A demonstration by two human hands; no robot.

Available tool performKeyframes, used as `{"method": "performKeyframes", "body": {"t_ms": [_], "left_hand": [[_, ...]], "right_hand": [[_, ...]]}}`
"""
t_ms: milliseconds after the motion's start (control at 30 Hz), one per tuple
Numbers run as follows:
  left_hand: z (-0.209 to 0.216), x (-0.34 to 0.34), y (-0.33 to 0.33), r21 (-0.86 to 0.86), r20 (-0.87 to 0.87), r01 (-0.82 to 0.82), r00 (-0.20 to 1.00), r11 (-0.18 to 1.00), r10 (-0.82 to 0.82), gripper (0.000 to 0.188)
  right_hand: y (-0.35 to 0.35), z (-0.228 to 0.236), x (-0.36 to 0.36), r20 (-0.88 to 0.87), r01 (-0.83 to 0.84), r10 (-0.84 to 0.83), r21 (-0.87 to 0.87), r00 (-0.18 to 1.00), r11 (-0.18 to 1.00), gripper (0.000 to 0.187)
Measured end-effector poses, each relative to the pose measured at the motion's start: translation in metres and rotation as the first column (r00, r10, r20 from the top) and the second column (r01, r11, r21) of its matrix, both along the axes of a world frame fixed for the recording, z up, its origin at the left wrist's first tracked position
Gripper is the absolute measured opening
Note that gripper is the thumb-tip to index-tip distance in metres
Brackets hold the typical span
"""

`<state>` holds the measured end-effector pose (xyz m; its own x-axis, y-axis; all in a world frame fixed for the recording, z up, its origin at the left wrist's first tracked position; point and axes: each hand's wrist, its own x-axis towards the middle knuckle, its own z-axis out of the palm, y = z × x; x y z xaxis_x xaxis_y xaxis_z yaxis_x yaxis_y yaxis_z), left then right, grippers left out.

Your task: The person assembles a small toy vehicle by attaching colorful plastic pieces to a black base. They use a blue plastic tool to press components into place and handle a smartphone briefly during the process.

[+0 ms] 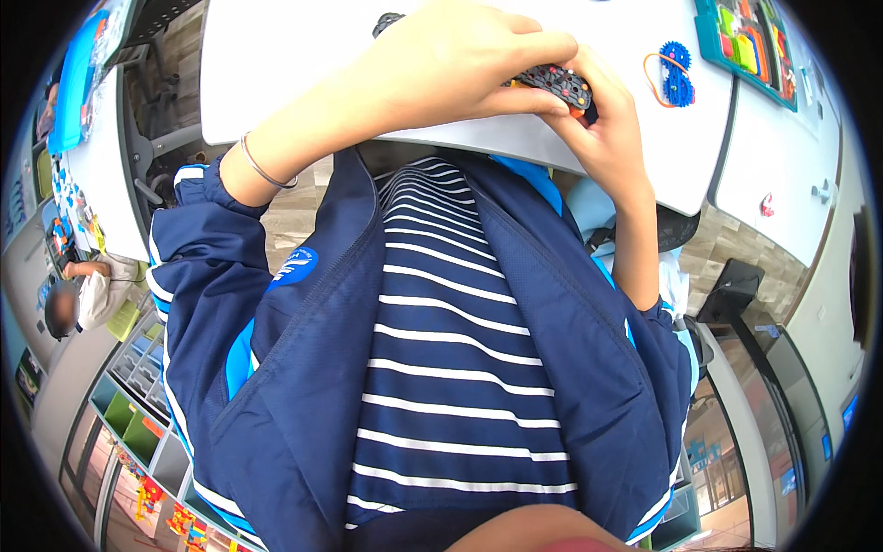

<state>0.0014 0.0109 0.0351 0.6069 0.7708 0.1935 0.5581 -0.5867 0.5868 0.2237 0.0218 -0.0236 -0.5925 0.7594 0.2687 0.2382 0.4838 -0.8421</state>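
We are looking down over a dark blue jacket and striped shirt at the white table [303, 64], and we are placing everything else by that table. At its near edge we are holding a small black building piece [556, 83] studded with coloured dots, with a bit of orange showing at its right end. Our left hand [451, 64] is lying over the piece from the left, fingers curled down onto it, so most of the piece is hidden under the palm; only a dark tip is poking out beyond the knuckles, and we cannot tell whether it belongs to the same piece. Our right hand [602, 129] is closing on the piece's right end from below the table edge, thumb and fingertips pinching it. A thin bracelet [262, 167] is sitting on our left wrist, just off the table's near edge.

Farther across the table, to the right of the hands, blue gear wheels [676, 74] are lying with an orange band looped beside them. At the table's far right corner a teal tray [750, 41] of coloured parts is being cut off by the picture's rim. Well left of the table, another person [83, 294] is sitting, blurred and small.
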Motion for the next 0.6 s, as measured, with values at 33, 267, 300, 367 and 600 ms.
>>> {"method": "performKeyframes", "body": {"t_ms": [33,267,300,367,600], "left_hand": [[-0.001,-0.001,0.001,-0.009,-0.017,0.01,1.0,1.0,-0.01,0.036],[0.007,-0.032,0.019,0.197,0.165,-0.116,0.983,0.974,0.083,0.033],[0.008,-0.04,0.019,0.296,0.177,-0.197,0.973,0.935,0.148,0.031],[0.007,-0.056,0.012,0.293,0.209,-0.31,0.944,0.905,0.256,0.029],[-0.025,-0.066,-0.026,-0.341,0.41,-0.409,0.746,0.846,0.525,0.03]], "right_hand": [[-0.001,0.0,0.0,-0.035,-0.003,0.0,-0.066,0.999,0.998,0.033],[0.002,0.013,0.007,-0.058,0.098,-0.139,-0.455,0.989,0.885,0.025],[0.001,0.017,0.009,-0.061,0.122,-0.181,-0.53,0.982,0.839,0.024],[0.0,0.019,0.008,-0.094,0.143,-0.238,-0.572,0.967,0.807,0.023],[0.0,0.02,-0.002,-0.058,0.134,-0.217,-0.625,0.975,0.769,0.025]]}}
